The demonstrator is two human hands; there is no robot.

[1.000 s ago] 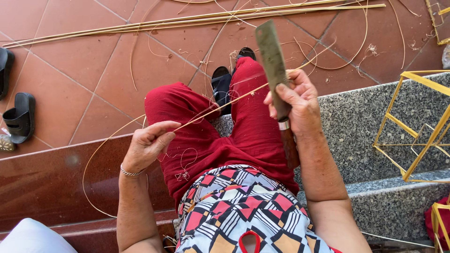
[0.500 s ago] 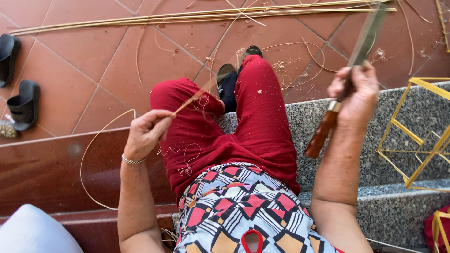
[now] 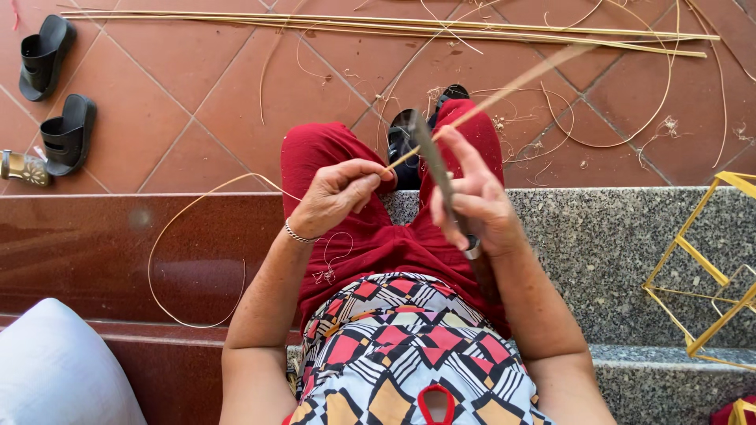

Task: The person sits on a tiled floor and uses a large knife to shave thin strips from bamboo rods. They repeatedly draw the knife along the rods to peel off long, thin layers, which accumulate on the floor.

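I sit on a stone step in red trousers [image 3: 370, 236]. My left hand [image 3: 339, 193] pinches a thin bamboo strip [image 3: 504, 86] that runs up and to the right and also loops down to the left of my leg [image 3: 169, 260]. My right hand [image 3: 472, 201] grips a knife [image 3: 431, 161] by its handle, blade pointing up and away, close beside the strip right at my left fingertips.
Long bamboo splints [image 3: 394, 24] lie across the red tile floor at the top, with curled shavings [image 3: 583, 126] around. Black sandals [image 3: 59, 94] lie far left. A yellow bamboo frame [image 3: 701, 267] stands on the grey step at right. A white bundle [image 3: 55, 370] is bottom left.
My right hand swung out to the right with the knife, then came back to the middle; the blade now sits by the strip at my left fingers. My left hand rose slightly.
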